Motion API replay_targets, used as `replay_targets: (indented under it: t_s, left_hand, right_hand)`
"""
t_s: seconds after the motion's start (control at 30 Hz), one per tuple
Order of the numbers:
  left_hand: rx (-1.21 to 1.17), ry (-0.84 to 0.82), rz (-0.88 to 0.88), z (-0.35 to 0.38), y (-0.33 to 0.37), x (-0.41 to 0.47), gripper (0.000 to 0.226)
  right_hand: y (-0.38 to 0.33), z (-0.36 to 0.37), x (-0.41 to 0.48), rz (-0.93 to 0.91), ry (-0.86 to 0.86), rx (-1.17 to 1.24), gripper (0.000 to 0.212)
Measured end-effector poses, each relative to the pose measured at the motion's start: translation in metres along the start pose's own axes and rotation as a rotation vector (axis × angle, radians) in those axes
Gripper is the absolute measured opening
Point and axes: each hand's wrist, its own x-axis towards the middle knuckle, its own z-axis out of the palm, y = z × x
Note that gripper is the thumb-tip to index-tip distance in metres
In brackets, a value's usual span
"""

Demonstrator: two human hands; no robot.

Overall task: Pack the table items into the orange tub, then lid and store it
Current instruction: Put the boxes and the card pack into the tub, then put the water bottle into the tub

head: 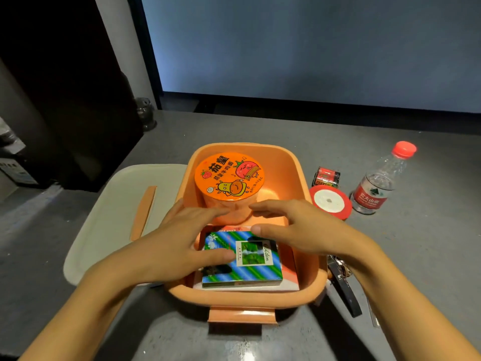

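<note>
- Pale lid (109, 217) lies flat on the grey desk (260, 126) at the left, touching the tub's left side, with an orange strip (144, 212) across it. It is off until the packing is done.
- Left hand (166, 243) hovers over the tub's near half, its fingers (205, 213) straight and loose, gripping nothing. The thumb lies across the striped box.
- Orange tub (242, 298) sits mid-desk with its front latch (242, 315) facing the person. The noodle cup (229, 175) stands upright in its far half. The green-and-blue box (250, 267) lies in the near half on top of a flat white pack (290, 280).
- Risk: the cup's top looks about level with the rim, so the lid may not seat. Pressing it down could crush the cup.
- Right hand (304, 230) mirrors the left, its fingers (268, 207) straight and holding nothing. Whether either hand touches the cup I cannot tell.
- Batteries (326, 177) and a red ribbon spool (329, 201) wait just right of the tub, unpacked. Free space looks scarce, so forcing them in may tip the cup or shift the stacked box.
- A dark tool (343, 290) lies beside the tub, partly under the right forearm, where it is easy to overlook or knock.
- The water bottle (377, 183) stands furthest right. A careless reach could topple it, and it seems too tall to fit upright.
</note>
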Motion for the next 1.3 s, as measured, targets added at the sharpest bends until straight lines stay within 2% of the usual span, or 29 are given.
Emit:
replay_targets:
  t_s: [0.07,0.23,0.33,0.43,0.53,0.6,0.77,0.93,1.03,1.13,1.2,1.3]
  left_hand:
    - [0.023,-0.032,0.004,0.001,0.003,0.0,0.045]
    - [0.065,0.011,-0.058,0.005,0.004,0.004,0.083]
    - [0.087,0.046,-0.039,0.009,0.007,0.012,0.086]
    - [0.076,0.116,-0.004,0.011,0.007,0.022,0.086]
    - [0.137,0.183,0.053,0.012,0.019,0.039,0.092]
    - [0.168,0.207,0.094,0.014,0.036,0.052,0.092]
    - [0.131,0.201,0.152,0.023,0.085,0.092,0.091]
    - [0.167,0.226,0.039,0.034,0.101,0.113,0.088]
    - [0.178,0.248,-0.046,0.04,0.099,0.11,0.088]
    - [0.165,0.26,-0.133,0.042,0.092,0.099,0.088]
    - [0.155,0.276,-0.184,0.041,0.083,0.09,0.088]
    - [0.127,0.337,-0.209,0.035,0.065,0.077,0.089]
  right_hand:
    - [0.001,0.003,0.0,0.01,-0.056,-0.034,0.055]
    - [0.002,0.005,-0.002,-0.004,-0.06,-0.064,0.063]
    - [0.001,0.0,-0.006,-0.004,0.087,-0.017,0.059]
    - [0.006,-0.013,-0.014,0.001,0.335,0.028,0.053]
    - [0.02,-0.034,-0.027,0.022,0.574,-0.027,0.054]
    - [0.035,-0.053,-0.039,0.047,0.669,-0.08,0.056]
    - [0.096,-0.106,-0.059,0.193,0.756,-0.218,0.068]
    - [0.156,-0.139,-0.051,0.333,0.701,-0.098,0.072]
    - [0.178,-0.138,-0.038,0.318,0.632,-0.03,0.061]
    - [0.177,-0.131,-0.032,0.234,0.665,0.078,0.039]
    - [0.167,-0.13,-0.03,0.155,0.723,0.04,0.029]
    - [0.13,-0.142,-0.028,-0.018,0.908,0.013,0.027]
